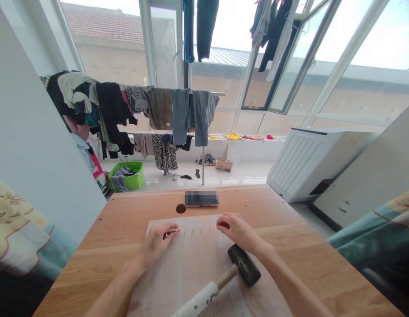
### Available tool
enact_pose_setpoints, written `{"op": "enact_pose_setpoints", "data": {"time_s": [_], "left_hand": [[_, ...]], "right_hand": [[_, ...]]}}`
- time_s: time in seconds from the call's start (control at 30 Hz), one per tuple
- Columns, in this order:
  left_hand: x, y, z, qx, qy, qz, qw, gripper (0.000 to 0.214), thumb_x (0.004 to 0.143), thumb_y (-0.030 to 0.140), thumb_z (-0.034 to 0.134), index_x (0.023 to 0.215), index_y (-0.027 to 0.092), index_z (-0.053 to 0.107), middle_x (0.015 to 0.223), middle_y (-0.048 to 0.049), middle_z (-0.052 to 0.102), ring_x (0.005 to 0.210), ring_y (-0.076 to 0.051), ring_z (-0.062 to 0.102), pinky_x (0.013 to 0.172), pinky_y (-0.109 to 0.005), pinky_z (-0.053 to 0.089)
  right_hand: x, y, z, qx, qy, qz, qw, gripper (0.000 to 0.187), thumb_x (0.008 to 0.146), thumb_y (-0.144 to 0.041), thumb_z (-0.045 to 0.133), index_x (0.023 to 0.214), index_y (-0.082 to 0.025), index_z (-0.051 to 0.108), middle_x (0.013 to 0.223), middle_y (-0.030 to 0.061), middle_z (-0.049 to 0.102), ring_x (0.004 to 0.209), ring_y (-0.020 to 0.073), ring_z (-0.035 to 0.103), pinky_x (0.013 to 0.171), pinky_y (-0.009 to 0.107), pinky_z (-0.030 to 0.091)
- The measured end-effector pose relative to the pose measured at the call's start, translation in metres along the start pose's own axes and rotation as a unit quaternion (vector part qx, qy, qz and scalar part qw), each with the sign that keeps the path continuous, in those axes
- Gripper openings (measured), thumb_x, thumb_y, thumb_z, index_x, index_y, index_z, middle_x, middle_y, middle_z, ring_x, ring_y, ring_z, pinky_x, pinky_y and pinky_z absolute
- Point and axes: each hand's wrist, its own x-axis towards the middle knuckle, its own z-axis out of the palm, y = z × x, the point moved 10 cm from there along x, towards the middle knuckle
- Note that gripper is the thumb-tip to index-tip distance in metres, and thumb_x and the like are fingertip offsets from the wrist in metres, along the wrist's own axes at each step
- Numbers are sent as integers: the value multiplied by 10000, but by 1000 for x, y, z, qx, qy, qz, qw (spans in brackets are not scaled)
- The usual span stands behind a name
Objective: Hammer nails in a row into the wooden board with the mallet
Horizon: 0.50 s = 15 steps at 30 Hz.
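Note:
A pale wooden board [191, 264] lies on the table, with several thin nails [192, 231] standing in a row near its far end. At the row's left end, my left hand [160, 240] is closed in a pinch, a small metal nail just showing at the fingertips. My right hand [235, 229] pinches at the right end of the row; its fingers mostly cover the nail there. Below my right wrist rests a mallet with a black head [244, 265], its white-wrapped handle [198, 301] pointing toward me. Neither hand touches the mallet.
Beyond the board, a blurred dark box [201, 199] sits beside a round hole [181, 208] in the wooden table [102, 251]. Clothes hang on a drying rack [217, 93] behind. A green basket [135, 180] stands on the floor, and a white appliance [300, 158] is at right.

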Motion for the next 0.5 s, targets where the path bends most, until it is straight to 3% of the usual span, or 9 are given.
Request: {"op": "enact_pose_setpoints", "data": {"time_s": [0.1, 0.23, 0.4, 0.5], "left_hand": [[4, 8, 9, -3, -16, 16, 1000, 229, 884, 370, 587, 990, 220, 724, 990, -59, 816, 953, -246, 776, 819, -296, 592], [6, 20, 9, 11, 19, 18, 1000, 249, 882, 380, 591, 1001, 207, 725, 975, -65, 813, 873, -239, 771, 793, -304, 579], [11, 33, 25, 34, -21, 29, 999, 212, 871, 303, 571, 951, 204, 741, 958, -65, 808, 891, -241, 759, 839, -319, 562], [14, 35, 28, 47, -5, 34, 998, 197, 871, 310, 584, 915, 203, 744, 901, -58, 803, 835, -233, 749, 807, -313, 557]], "right_hand": [[6, -5, 7, -12, -15, -4, 1000, 275, 999, -326, 640, 1242, -198, 651, 1268, 86, 680, 1030, 233, 696, 880, 442, 600], [12, -14, 17, -21, -36, -12, 999, 279, 997, -326, 644, 1245, -199, 650, 1270, 86, 679, 1029, 233, 697, 878, 441, 600], [12, -31, 11, -21, -26, -17, 999, 164, 1007, -303, 628, 1096, -188, 704, 1144, 61, 727, 1001, 215, 703, 902, 436, 585], [15, -43, 14, -8, -30, -21, 999, 183, 1008, -309, 627, 1135, -197, 695, 1187, 68, 715, 1009, 218, 700, 894, 430, 590]]}}
